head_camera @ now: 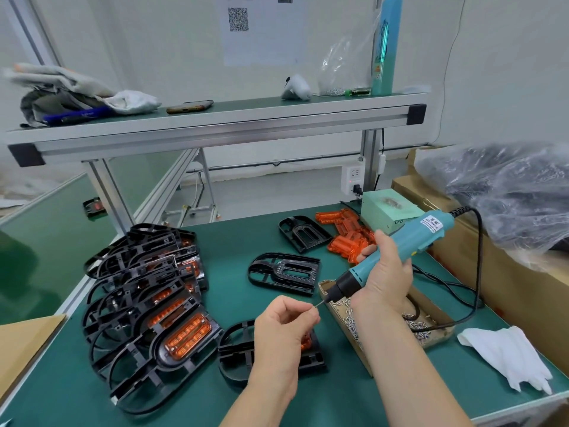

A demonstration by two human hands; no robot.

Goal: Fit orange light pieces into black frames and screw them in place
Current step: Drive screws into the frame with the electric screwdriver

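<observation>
My right hand (pixel 386 272) grips a teal electric screwdriver (pixel 400 251), tilted with its black nose pointing down-left. Its thin bit meets a small screw (pixel 314 306) that my left hand (pixel 284 325) pinches between fingertips. Under my left hand lies a black frame (pixel 234 352) with an orange light piece (pixel 306 342) in it, mostly hidden. Two empty black frames (pixel 284 272) lie further back. Loose orange light pieces (pixel 348 232) are heaped at the back right.
A stack of black frames fitted with orange lights (pixel 147 300) fills the left of the green table (pixel 215 402). A cardboard tray of screws (pixel 388 322) sits under my right wrist. A white cloth (pixel 505 352), a green power box (pixel 385 211) and cardboard boxes (pixel 508 291) stand right.
</observation>
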